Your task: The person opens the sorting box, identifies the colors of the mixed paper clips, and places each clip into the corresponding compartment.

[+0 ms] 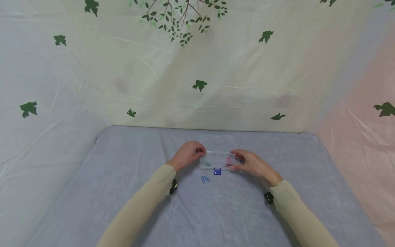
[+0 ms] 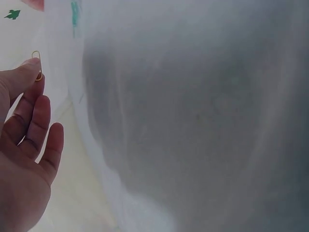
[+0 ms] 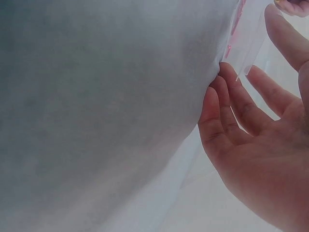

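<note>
Thumb and index finger of my left hand (image 1: 187, 155) pinch a yellow paper clip (image 2: 40, 65), seen in the left wrist view. In the head view that hand hovers at the left rear of a clear plastic compartment box (image 1: 202, 167), whose lid (image 1: 217, 142) stands open toward the back. My right hand (image 1: 251, 163) holds the box by its right end, thumb at the front and fingers behind. Inside lie a green paper clip (image 1: 207, 164) at left, pink paper clips (image 1: 229, 158) at right rear and dark reddish clips (image 1: 229, 165) at right front.
Two blue paper clips (image 1: 205, 179) lie on the grey cloth-covered table (image 1: 216, 212) in front of the box. A blue latch (image 1: 217, 171) sticks out from the box's front. Behind the table hangs a pale sheet (image 1: 166, 75) with leaf shapes.
</note>
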Demonstrator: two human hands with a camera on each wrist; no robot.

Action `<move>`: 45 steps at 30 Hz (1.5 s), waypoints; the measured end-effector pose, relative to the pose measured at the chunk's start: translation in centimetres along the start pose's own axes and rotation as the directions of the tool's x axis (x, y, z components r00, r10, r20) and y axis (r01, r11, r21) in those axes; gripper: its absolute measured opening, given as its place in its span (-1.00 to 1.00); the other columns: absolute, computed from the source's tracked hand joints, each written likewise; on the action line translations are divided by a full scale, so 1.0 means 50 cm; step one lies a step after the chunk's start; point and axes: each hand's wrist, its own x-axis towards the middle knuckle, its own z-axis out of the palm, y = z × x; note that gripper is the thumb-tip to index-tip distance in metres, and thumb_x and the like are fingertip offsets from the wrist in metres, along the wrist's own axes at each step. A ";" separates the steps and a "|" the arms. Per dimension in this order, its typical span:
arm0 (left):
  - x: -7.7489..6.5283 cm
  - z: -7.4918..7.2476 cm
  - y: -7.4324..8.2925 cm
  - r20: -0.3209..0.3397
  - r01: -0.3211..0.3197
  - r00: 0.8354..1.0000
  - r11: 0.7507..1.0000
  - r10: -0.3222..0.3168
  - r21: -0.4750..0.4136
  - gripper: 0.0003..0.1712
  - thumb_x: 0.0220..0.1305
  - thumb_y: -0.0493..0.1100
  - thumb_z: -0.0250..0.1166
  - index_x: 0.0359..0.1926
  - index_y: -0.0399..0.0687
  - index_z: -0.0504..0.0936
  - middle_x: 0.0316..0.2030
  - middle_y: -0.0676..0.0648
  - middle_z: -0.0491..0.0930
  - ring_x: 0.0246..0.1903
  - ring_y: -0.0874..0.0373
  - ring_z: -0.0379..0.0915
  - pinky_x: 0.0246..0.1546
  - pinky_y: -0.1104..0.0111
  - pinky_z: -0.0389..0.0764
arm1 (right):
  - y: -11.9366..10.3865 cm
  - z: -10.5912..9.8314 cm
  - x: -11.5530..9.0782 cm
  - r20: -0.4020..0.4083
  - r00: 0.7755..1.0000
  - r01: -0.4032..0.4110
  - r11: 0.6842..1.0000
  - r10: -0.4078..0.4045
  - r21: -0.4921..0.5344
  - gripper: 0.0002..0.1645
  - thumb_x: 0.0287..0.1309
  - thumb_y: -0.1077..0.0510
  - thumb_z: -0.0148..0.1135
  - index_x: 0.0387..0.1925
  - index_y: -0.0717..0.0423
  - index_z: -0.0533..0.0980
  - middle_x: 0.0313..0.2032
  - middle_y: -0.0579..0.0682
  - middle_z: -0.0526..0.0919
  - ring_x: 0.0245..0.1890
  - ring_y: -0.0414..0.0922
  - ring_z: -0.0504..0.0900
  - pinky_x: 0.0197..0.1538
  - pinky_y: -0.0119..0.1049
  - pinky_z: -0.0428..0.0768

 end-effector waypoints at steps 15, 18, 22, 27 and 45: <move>-0.014 -0.004 0.001 -0.004 0.005 1.000 1.000 -0.005 -0.019 -0.85 0.36 -0.26 0.39 -0.08 -0.13 0.79 -0.16 -0.06 0.75 -0.17 0.08 0.65 -0.06 0.26 0.63 | -0.002 0.003 0.003 0.000 1.000 0.003 1.000 -0.003 -0.005 -0.15 0.19 -0.02 0.54 0.41 0.19 0.43 0.24 0.23 0.59 0.23 0.15 0.54 0.29 0.18 0.48; -0.021 -0.009 -0.002 -0.015 -0.006 1.000 1.000 0.006 -0.029 -0.80 0.38 -0.25 0.37 -0.02 -0.15 0.77 -0.08 -0.09 0.75 -0.06 0.03 0.64 0.07 0.19 0.61 | -0.003 0.003 0.004 0.004 1.000 0.000 1.000 0.000 -0.007 -0.14 0.18 -0.02 0.54 0.42 0.19 0.42 0.24 0.24 0.59 0.23 0.15 0.54 0.29 0.18 0.48; -0.036 -0.015 -0.009 -0.028 -0.038 0.999 0.998 0.037 -0.046 -0.71 0.40 -0.20 0.37 0.08 -0.19 0.72 0.02 -0.13 0.72 0.10 -0.04 0.60 0.24 0.10 0.52 | -0.003 0.003 0.004 0.001 1.000 -0.006 1.000 0.006 -0.006 -0.14 0.18 -0.02 0.54 0.42 0.20 0.42 0.24 0.24 0.59 0.23 0.16 0.54 0.30 0.18 0.48; -0.060 -0.022 -0.014 -0.042 -0.044 0.998 0.991 0.039 -0.123 -0.62 0.40 -0.16 0.38 0.16 -0.21 0.67 0.11 -0.16 0.68 0.21 -0.08 0.54 0.32 0.07 0.45 | -0.002 0.002 0.004 0.001 1.000 -0.011 1.000 0.011 -0.019 -0.13 0.17 -0.04 0.55 0.41 0.20 0.42 0.23 0.24 0.59 0.23 0.16 0.55 0.28 0.18 0.49; -0.125 -0.018 0.006 0.023 -0.120 0.992 0.970 0.128 -0.213 -0.59 0.36 -0.18 0.43 0.19 -0.15 0.65 0.14 -0.07 0.66 0.20 0.00 0.54 0.25 0.11 0.54 | -0.002 0.000 0.007 0.011 1.000 -0.022 1.000 0.022 -0.018 -0.11 0.17 -0.04 0.55 0.43 0.18 0.41 0.25 0.23 0.58 0.25 0.15 0.54 0.31 0.18 0.47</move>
